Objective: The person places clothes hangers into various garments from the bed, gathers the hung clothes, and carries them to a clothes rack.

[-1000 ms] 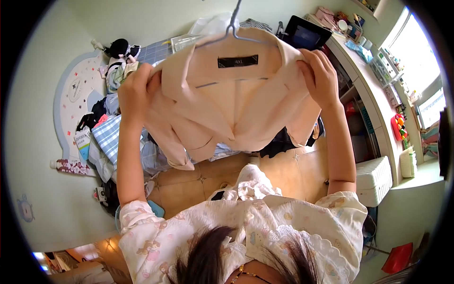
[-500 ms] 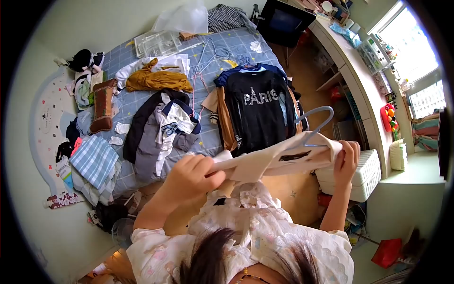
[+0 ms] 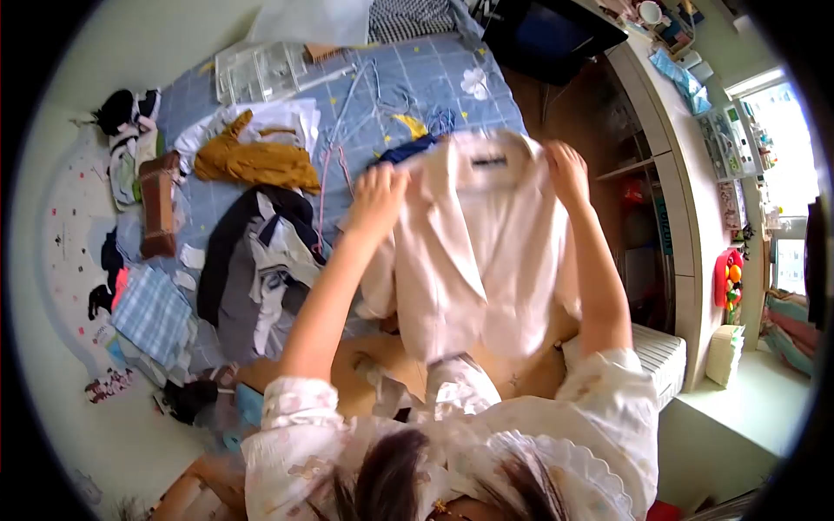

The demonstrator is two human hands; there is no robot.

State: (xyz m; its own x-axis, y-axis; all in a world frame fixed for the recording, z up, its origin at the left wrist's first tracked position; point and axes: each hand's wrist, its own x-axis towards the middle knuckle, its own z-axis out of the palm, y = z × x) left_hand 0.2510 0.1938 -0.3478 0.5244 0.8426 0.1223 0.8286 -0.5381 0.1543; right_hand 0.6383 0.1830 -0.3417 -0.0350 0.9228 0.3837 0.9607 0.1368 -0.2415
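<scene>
A pale cream blazer [image 3: 486, 252] hangs spread out in front of me, its collar up and its hem toward my body. My left hand [image 3: 380, 198] is closed around its left shoulder area. At the opposite shoulder, my right hand [image 3: 569, 176] grips the cloth with bent fingers. A dark label shows inside the neck. No hanger hook is visible now. Behind the blazer, a strip of dark blue clothing [image 3: 405, 151] peeks out on the bed; the rest of that pile is hidden.
The bed [image 3: 478, 113] has a blue checked sheet. On it lie a mustard garment [image 3: 252, 161], a grey and black clothes pile [image 3: 239, 278], a folded checked cloth [image 3: 152, 308] and a clear plastic organizer [image 3: 256, 74]. To the right are a long desk [image 3: 686, 200] and a white ribbed case [image 3: 656, 356].
Both hands have moved up and away from my body, over the bed. The blazer, bunched sideways before with a hanger hook showing, now hangs open and covers the black PARIS shirt.
</scene>
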